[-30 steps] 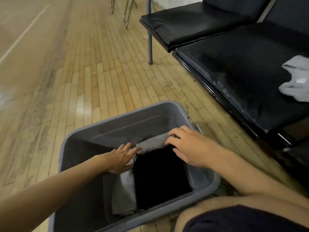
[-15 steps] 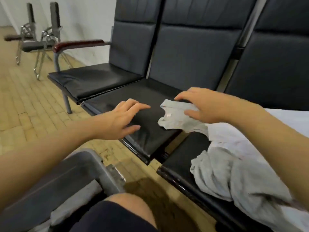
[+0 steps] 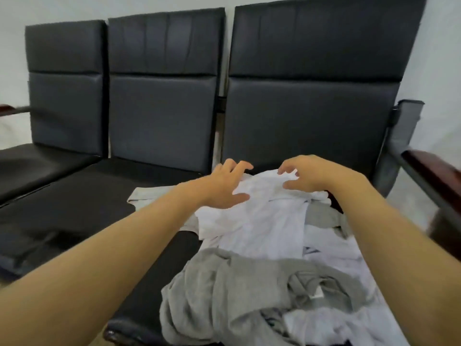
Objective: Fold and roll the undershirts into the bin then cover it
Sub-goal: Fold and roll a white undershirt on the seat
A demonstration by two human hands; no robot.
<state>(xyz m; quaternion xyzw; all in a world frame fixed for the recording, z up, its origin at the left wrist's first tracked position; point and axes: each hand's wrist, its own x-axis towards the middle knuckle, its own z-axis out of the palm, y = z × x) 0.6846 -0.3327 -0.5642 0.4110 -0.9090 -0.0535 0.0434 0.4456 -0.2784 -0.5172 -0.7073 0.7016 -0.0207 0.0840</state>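
- A row of three black padded seats (image 3: 159, 116) stands against a pale wall (image 3: 62, 8); a dark wooden armrest (image 3: 434, 171) juts out at the right end.
- The upholstery is smooth and faintly shiny, with stitched panels on the backs.
- Soft, crumpled undershirts (image 3: 262, 258) lie heaped on the right seat: a white shirt (image 3: 264, 216) far, a grey shirt (image 3: 224, 290) near.
- The left hand (image 3: 224, 186) rests on the white shirt's far left edge, fingers spread wide and slightly bent.
- The right hand (image 3: 306, 176) curls over its far edge; whether the fingertips pinch the cloth I cannot tell.
- Both forearms cross over the heap and hide part of it.
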